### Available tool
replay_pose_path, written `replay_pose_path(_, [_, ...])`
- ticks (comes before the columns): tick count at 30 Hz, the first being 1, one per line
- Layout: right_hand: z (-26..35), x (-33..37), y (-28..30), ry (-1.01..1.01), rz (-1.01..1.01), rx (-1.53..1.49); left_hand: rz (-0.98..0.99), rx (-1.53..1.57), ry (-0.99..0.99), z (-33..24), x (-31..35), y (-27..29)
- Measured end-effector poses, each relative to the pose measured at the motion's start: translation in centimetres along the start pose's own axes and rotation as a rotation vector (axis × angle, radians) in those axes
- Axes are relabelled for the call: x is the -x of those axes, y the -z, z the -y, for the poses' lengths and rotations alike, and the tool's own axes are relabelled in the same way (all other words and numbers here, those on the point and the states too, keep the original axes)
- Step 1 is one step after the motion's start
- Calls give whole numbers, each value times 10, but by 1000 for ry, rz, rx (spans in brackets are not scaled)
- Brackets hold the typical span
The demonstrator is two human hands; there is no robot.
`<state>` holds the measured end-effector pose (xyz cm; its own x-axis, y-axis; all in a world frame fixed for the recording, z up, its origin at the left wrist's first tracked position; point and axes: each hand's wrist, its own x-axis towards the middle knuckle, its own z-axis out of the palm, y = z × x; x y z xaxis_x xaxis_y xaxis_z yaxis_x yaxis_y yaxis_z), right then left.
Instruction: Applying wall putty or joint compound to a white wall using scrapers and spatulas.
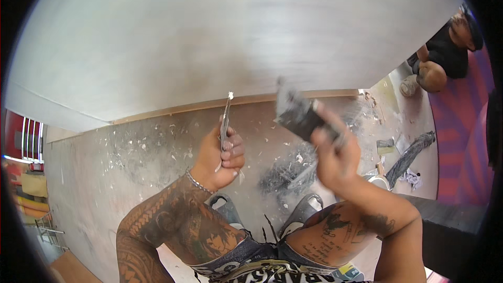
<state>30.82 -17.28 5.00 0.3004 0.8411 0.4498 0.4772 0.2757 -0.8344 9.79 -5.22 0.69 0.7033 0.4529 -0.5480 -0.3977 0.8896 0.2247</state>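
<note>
My left hand is closed around a thin putty knife, seen edge-on and pointing up, with a dab of white filler at its tip. To the right, my right hand grips a wide-bladed scraper, dark and blurred by motion, its blade tilted up and left. Both tools are held apart from each other. Beyond them rises a large pale wall panel, with a greyish smudged area in its middle. Whether the scraper touches the panel cannot be made out.
A wooden strip runs along the panel's foot. White flecks and dark smears mark the floor. Near my right knee are a bucket, dark cloth and a rag. Another person sits at the far right.
</note>
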Motion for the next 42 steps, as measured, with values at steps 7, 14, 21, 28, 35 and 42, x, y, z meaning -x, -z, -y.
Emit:
replay_pose_path(7, [-28, 15, -45, 255, 217, 58, -166, 81, 350, 39, 19, -17])
replay_pose_path(14, [-155, 23, -11, -924, 694, 324, -530, -282, 146, 32, 17, -4])
replay_pose_path(21, [-98, -38, 19, -1068, 205, -812, -385, -557, -261, 0, 5, -2])
replay_pose_path(28, [-109, -20, -19, -1118, 160, -833, -118, -498, -266, 12, 5, -57])
replay_pose_path(35, [-36, -24, 16, 19, -62, 177, -141, -284, -174, -8, -1, -39])
replay_pose_path(42, [-54, -27, -8, 212, 363, 537, -97, -352, -165, -13, 5, -39])
